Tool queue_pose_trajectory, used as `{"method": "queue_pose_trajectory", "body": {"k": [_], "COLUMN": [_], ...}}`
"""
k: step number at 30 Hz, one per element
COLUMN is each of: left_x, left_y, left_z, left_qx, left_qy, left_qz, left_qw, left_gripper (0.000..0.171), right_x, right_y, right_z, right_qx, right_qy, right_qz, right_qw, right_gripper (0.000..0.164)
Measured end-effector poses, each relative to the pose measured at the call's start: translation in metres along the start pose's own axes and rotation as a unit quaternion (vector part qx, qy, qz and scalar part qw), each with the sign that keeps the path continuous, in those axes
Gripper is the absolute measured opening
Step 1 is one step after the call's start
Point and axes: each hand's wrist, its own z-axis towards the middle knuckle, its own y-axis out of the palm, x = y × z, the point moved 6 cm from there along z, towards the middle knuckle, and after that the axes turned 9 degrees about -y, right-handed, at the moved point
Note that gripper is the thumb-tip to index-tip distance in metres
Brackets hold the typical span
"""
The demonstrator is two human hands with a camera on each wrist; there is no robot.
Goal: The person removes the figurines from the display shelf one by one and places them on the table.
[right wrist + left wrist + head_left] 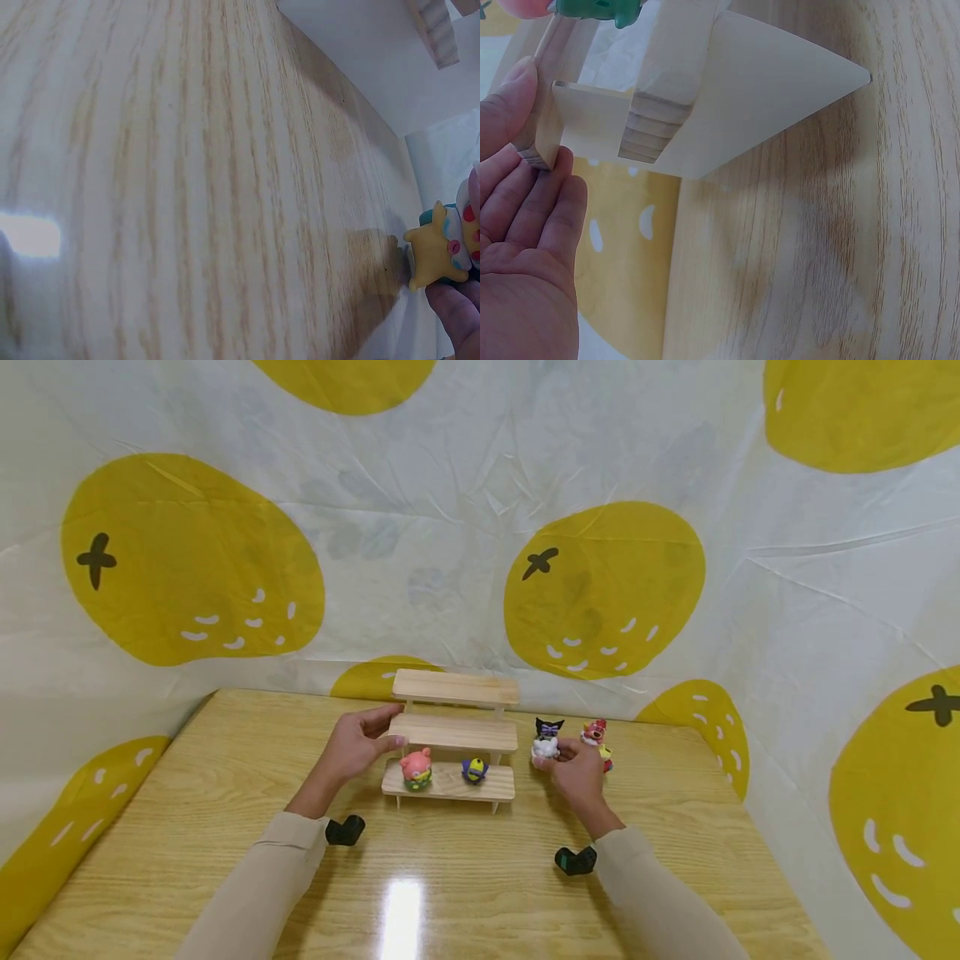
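Observation:
My left hand (358, 743) holds the left end of the stepped wooden stand's middle shelf (453, 732), with the thumb above and fingers below. A pink figurine (416, 768) and a small yellow-and-blue figurine (474, 770) stand on the lowest shelf. To the right, my right hand (581, 772) pinches a white figurine (545, 749) between thumb and fingers. Right behind it is a dark eared figurine (549, 727). In the right wrist view, a yellow figure (435, 256) shows beside a finger; I cannot tell whether it belongs to the white one.
A red-and-pink figurine (594, 732) and a partly covered yellow one (607, 753) stand just right of the right hand. The stand's top shelf (455, 687) is bare. A fruit-patterned curtain (420, 568) hangs behind the wooden table (480, 877).

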Motion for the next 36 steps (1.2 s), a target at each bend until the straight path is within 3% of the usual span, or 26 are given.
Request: {"method": "queue_pose_trajectory", "body": {"k": [12,27,36], "left_x": [0.004,0.002,-0.001], "left_y": [0.003,0.004,0.002], "left_z": [0.0,-0.002,-0.003], "left_qx": [-0.003,-0.003,-0.003], "left_qy": [0.013,0.003,0.005], "left_qz": [0.01,0.014,0.018], "left_qw": [0.9999,0.9999,0.9998], "left_gripper": [0.058,0.058,0.058], "right_x": [0.001,0.002,-0.016], "right_y": [-0.006,-0.007,-0.019], "right_z": [-0.001,-0.01,-0.016], "right_qx": [0.004,-0.052,-0.035], "right_qy": [0.0,-0.008,-0.027], "right_qz": [0.023,0.02,-0.043], "right_qw": [1.0,0.998,0.998], "right_gripper": [0.04,0.05,0.065]}}
